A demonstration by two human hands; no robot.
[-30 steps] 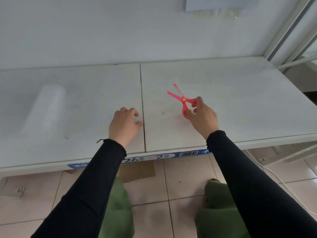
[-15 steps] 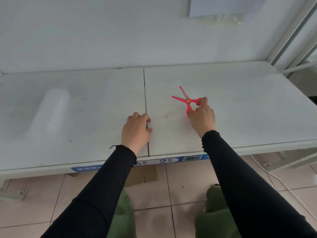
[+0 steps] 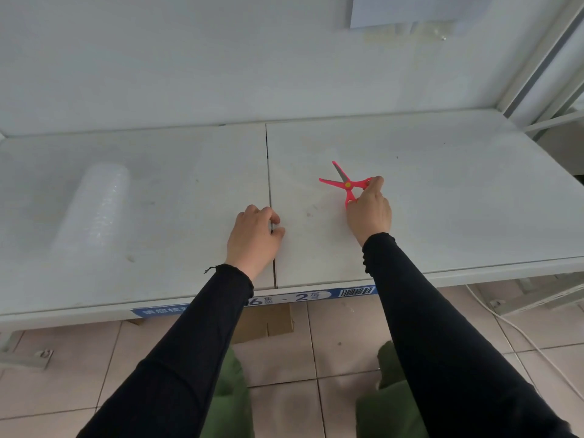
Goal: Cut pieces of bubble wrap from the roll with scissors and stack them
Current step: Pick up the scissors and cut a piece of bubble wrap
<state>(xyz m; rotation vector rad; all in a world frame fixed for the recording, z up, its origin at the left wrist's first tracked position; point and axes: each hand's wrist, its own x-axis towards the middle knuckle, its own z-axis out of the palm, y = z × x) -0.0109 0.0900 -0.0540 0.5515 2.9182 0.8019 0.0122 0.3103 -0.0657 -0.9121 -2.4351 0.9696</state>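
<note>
Bubble wrap roll (image 3: pixel 91 207): likely light, soft, crushable, grip by loose edge; right hand (image 3: pixel 369 213) fingers pinching open scissors (image 3: pixel 347 184); left hand (image 3: pixel 254 240) curled, grip unclear.

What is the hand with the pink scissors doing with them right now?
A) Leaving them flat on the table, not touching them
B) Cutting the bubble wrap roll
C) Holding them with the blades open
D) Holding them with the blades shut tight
C. The right hand grips the handles of the pink scissors, and the two blades spread apart in a V, well away from the bubble wrap roll lying at the left of the table.
</note>
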